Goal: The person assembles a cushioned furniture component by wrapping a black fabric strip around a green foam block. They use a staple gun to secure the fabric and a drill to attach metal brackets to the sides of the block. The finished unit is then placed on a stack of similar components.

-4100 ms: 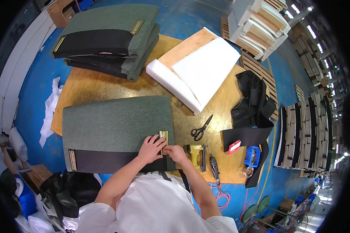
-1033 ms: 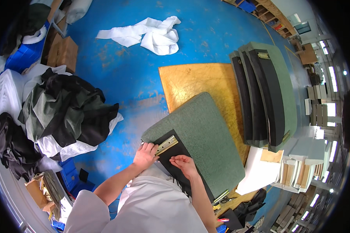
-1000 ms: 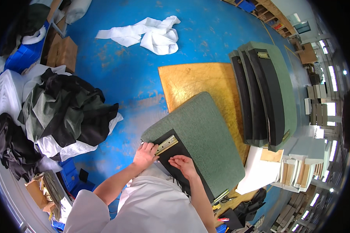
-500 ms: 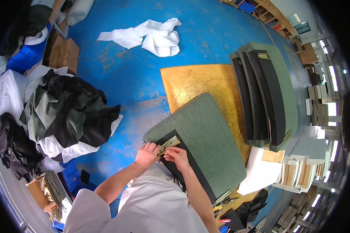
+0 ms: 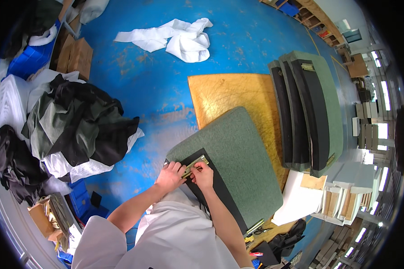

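Observation:
A green upholstered panel (image 5: 240,154) lies flat on the wooden table in front of me, with a black fabric strip (image 5: 223,202) along its near side. On the strip's left end rests a brass-coloured metal bracket (image 5: 203,159). My left hand (image 5: 169,176) has its fingers closed on the bracket's lower left end. Just to the right, my right hand (image 5: 203,176) pinches its fingertips together over the bracket's middle. Whatever is between those fingertips is too small or hidden to make out. A second brass-coloured bracket (image 5: 254,227) sits at the strip's other end.
Several similar green panels (image 5: 330,116) stand together on the right of the wooden tabletop (image 5: 229,92). Scissors (image 5: 261,231) lie near the second bracket. A heap of dark fabric (image 5: 83,123) is at left, and white cloth (image 5: 188,42) lies on the blue floor.
My right hand has moved slightly up along the bracket, its fingers now turned down over it. My left hand stays at the bracket's lower left end. The view has shifted a little.

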The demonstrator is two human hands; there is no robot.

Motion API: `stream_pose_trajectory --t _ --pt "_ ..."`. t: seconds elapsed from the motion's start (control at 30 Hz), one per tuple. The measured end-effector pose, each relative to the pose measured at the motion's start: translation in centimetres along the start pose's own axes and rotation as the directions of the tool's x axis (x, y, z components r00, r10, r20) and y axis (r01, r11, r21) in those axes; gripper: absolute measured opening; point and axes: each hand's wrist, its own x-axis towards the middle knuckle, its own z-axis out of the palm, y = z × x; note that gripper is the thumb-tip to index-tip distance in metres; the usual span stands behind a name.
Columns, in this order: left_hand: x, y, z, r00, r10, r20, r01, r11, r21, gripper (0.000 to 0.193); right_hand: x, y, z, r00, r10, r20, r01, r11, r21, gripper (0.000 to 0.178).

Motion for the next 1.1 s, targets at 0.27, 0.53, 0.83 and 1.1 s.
stream_pose_trajectory --t 0.27,0.53,0.83,1.1 --pt "0.9 0.3 -0.5 0.999 0.026 0.037 -0.028 0.998 0.060 0.058 1.5 0.7 -0.2 0.997 -0.076 -0.017 0.058 0.866 -0.497 0.017" --pt "1.3 1.3 -2.0 0.997 -0.019 0.073 0.011 0.994 0.112 0.069 -6.6 2.9 -5.4 0.965 -0.221 0.138 0.166 0.930 0.329 0.018" --pt "-3.2 2.8 1.7 0.999 -0.007 -0.035 0.007 1.000 0.026 0.025 -28.8 32.7 -21.0 0.853 0.229 -0.469 0.105 0.805 0.584 0.016" --pt "-6.5 12.7 16.0 0.751 0.261 0.607 -0.199 0.965 -0.169 0.013 -50.5 68.0 -31.6 0.064 0.685 -0.725 0.126 0.716 0.687 0.018"
